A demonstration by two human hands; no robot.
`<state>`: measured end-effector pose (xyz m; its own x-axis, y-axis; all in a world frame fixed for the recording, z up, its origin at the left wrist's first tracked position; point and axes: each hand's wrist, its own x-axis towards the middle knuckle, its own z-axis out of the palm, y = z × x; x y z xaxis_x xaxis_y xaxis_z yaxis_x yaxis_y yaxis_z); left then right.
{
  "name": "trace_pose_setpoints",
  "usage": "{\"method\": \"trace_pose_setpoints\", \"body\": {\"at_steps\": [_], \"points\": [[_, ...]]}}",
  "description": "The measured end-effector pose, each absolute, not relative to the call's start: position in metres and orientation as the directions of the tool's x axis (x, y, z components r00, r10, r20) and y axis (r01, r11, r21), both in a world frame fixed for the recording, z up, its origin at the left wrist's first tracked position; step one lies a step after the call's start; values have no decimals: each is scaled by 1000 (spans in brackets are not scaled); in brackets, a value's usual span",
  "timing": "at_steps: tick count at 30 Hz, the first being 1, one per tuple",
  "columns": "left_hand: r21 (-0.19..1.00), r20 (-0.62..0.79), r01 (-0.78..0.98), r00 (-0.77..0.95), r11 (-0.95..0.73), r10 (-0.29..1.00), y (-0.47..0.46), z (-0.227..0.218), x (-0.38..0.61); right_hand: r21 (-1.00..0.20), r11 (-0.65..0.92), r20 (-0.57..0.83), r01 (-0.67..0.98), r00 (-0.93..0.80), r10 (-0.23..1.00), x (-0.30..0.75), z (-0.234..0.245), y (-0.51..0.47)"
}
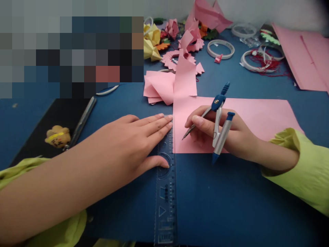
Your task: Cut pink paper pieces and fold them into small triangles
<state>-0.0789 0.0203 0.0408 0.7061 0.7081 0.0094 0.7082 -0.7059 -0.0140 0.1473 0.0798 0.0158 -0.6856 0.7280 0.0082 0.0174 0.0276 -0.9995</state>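
Note:
My left hand (144,137) lies flat on a clear plastic ruler (166,195), fingers stretched out and thumb apart, pressing it against the blue table. The ruler runs toward me along the left edge of a pink sheet of paper (259,116). In my right hand (228,130) is a blue and silver compass (218,118), pinched between thumb and fingers over the sheet. Its needle leg points down left near the ruler, while the leg with the silver pen-like holder hangs toward the sheet's near edge. Whether the needle touches the paper I cannot tell.
Folded pink paper pieces (160,85) lie beyond the ruler. Past them are paper flowers (177,60), a tape roll (221,49), another roll with red thread (264,61) and pink sheets (305,58). A black case with a bear charm (58,136) lies left. The upper left is pixelated.

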Motion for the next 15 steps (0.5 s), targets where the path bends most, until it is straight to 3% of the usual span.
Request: {"method": "trace_pose_setpoints", "body": {"at_steps": [6,15], "points": [[29,1,716,698,-698,716,21,41,-79,-999,29,-4,38,-679,734,147,16,79],[-1,6,705,709,-709,705,22,42,-79,-998,50,20,24,-691,723,147,16,79]]}}
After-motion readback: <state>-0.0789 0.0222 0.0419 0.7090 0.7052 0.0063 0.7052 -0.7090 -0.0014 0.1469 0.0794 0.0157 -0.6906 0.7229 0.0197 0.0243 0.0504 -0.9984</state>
